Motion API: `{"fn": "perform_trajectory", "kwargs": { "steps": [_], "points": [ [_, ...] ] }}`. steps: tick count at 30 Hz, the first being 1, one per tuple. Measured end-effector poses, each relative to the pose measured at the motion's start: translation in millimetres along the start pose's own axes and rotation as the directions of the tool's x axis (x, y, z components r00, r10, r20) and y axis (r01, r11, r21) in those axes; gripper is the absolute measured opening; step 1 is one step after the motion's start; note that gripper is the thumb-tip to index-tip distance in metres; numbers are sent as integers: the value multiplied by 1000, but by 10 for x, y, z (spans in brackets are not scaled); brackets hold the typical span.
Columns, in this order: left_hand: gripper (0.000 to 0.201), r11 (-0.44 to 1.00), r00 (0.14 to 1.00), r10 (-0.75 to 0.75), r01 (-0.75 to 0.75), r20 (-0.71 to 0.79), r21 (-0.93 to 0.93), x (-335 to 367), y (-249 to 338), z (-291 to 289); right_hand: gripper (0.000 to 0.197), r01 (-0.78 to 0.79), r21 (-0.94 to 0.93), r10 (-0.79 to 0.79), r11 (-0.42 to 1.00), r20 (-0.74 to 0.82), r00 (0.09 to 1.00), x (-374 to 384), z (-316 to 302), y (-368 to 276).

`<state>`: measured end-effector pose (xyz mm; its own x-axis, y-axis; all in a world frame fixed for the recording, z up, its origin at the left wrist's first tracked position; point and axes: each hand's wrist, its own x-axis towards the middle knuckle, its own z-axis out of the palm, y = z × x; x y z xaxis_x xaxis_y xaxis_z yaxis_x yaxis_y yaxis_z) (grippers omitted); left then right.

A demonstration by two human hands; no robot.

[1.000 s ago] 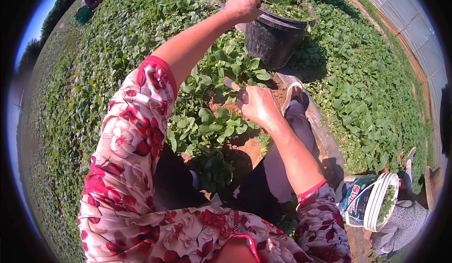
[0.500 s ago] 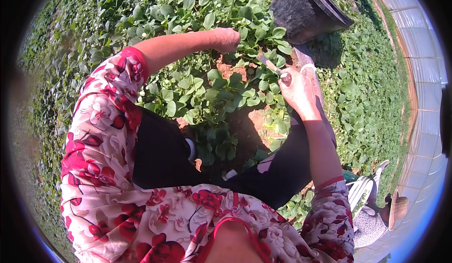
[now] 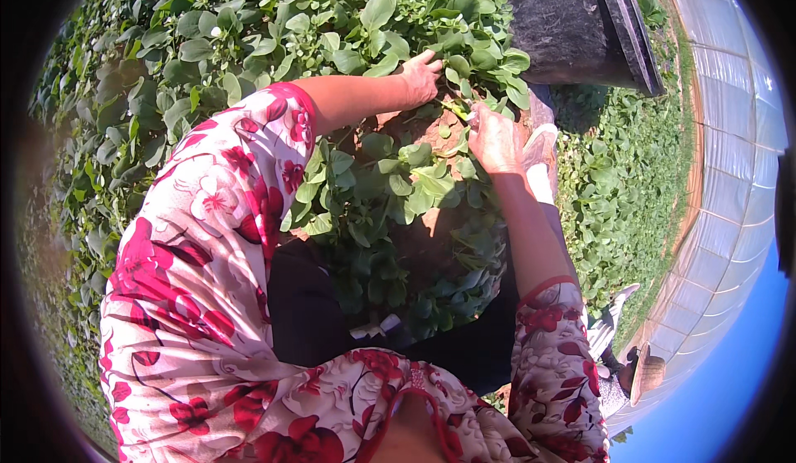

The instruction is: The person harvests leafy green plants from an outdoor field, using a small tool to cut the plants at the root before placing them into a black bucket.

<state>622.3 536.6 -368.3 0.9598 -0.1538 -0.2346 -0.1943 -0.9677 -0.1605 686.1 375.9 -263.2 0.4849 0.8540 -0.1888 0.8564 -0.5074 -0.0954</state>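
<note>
My left hand [image 3: 421, 78] reaches into the leafy greens [image 3: 479, 63], its visible fingers stretched out and a little apart against the leaves. Some fingertips are hidden there. Just right of it and lower, my right hand [image 3: 497, 140] is closed by the base of the same plants, near a pale green stem [image 3: 455, 107]. It grips a small knife, of which only a pale bit [image 3: 473, 117] shows at the fingers. Cut or loose-looking leaves [image 3: 431, 188] lie over reddish soil [image 3: 433, 135] between my legs.
A black bucket [image 3: 572, 32] lies tilted beyond my right hand, its rim to the right. My shoe [image 3: 541, 146] stands beside the right wrist. Dense greens spread left and right. A person in a straw hat [image 3: 647, 373] is at lower right, near plastic sheeting [image 3: 738, 156].
My left hand has moved right and down, and its fingers have opened out from a fist. My right hand has turned and shifted slightly left, hiding most of the knife. The view has shifted.
</note>
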Motion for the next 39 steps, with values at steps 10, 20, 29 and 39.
{"fn": "perform_trajectory", "kwargs": {
  "steps": [10,20,29,39],
  "points": [
    [31,985,791,-88,-21,-605,-171,-296,-169,531,18,-387,407,476,827,-142,868,-212,235,144],
    [37,782,978,30,-151,-206,-604,-798,339,377,19,-387,559,559,733,-171,811,-456,297,-291],
    [42,-494,875,216,480,432,-725,-185,89,864,19,-409,415,465,813,-40,884,-180,226,-228],
    [54,409,915,-361,-16,-178,-912,-532,261,522,21,-365,438,430,821,-54,901,-161,342,43]
  ]
}}
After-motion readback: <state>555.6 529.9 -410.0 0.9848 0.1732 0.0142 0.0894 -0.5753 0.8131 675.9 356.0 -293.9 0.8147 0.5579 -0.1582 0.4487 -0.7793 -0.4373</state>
